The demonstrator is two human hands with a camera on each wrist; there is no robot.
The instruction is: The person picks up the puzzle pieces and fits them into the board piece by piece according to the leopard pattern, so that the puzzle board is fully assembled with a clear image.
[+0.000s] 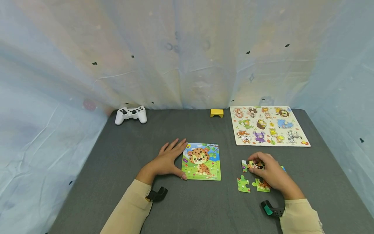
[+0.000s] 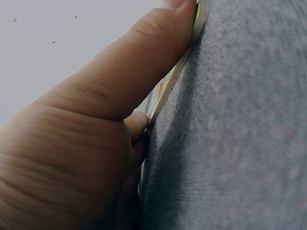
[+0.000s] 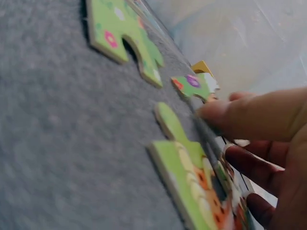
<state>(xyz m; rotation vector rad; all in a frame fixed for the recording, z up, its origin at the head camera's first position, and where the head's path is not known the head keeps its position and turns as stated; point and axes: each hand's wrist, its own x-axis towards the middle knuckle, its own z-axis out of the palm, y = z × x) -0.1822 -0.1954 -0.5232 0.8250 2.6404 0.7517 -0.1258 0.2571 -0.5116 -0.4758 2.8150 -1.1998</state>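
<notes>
My left hand (image 1: 167,161) lies with fingers spread against the left edge of a square leopard puzzle board (image 1: 201,162). Its thumb (image 2: 144,52) rests along the board's edge in the left wrist view. To the right, my right hand (image 1: 270,174) bends over loose jigsaw pieces, its thumb and forefinger around a puzzle piece with the leopard's face (image 1: 257,164). Beside its fingertips is a green piece with purple dots (image 1: 244,166). Below lie a green corner piece (image 1: 243,184) and a spotted-body piece (image 1: 263,185); the palm partly hides others.
A white animal peg board (image 1: 270,143) stands at the back right of the grey table (image 1: 187,204). Along the back edge are a yellow arch block (image 1: 217,112) and a white game controller (image 1: 131,114). A pale curtain (image 1: 187,58) hangs behind.
</notes>
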